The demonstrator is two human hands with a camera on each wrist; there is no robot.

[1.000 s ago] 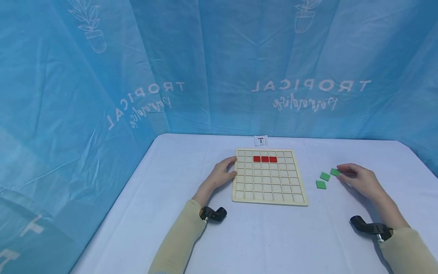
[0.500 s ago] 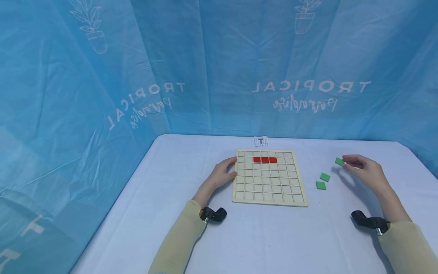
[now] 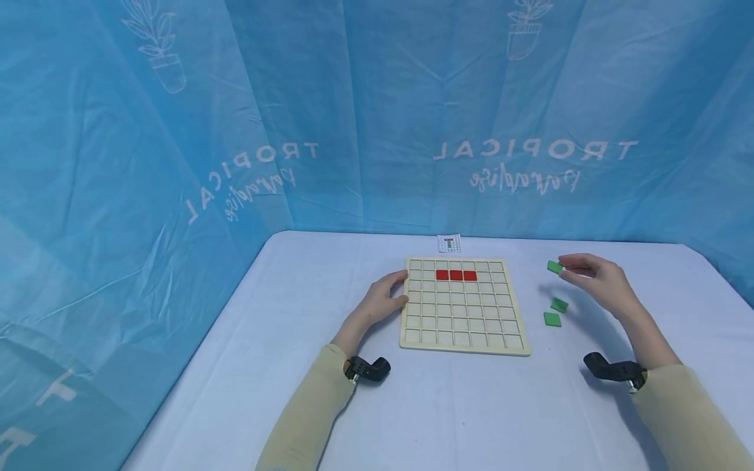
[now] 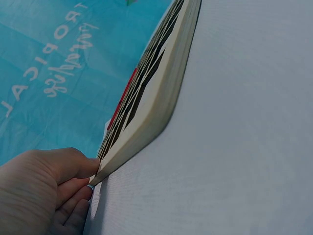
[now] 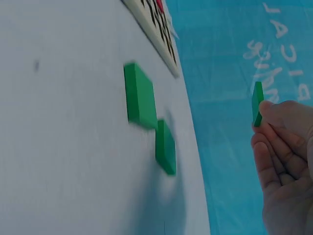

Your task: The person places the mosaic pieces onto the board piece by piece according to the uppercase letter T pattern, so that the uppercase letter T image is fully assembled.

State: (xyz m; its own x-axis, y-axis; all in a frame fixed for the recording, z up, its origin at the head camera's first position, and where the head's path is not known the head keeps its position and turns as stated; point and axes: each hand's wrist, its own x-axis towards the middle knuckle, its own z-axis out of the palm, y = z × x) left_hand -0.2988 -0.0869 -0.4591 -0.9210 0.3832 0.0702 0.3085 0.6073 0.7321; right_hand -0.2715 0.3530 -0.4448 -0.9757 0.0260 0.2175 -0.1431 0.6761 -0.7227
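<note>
A square wooden grid board (image 3: pixel 459 317) lies on the table with three red tiles (image 3: pixel 456 275) side by side in its second row from the back. My left hand (image 3: pixel 379 301) holds the board's left edge, thumb and fingers against it; the left wrist view shows the thumb (image 4: pixel 80 165) on the rim. Raised over the table to the right of the board, my right hand (image 3: pixel 607 284) pinches a green square tile (image 3: pixel 554 267) between thumb and fingertips. Below it, two more green tiles, one farther back (image 3: pixel 559 305) and one nearer (image 3: pixel 552 320), lie on the cloth.
A small printed card (image 3: pixel 449 244) with a coloured T pattern on a grid lies behind the board. White cloth (image 3: pixel 442 412) covers the table. Blue curtains (image 3: pixel 389 118) with lettering hang at the back and left.
My right hand has lifted the farthest green tile off the table and carried it back, then left towards the board. The left hand and board have stayed put.
</note>
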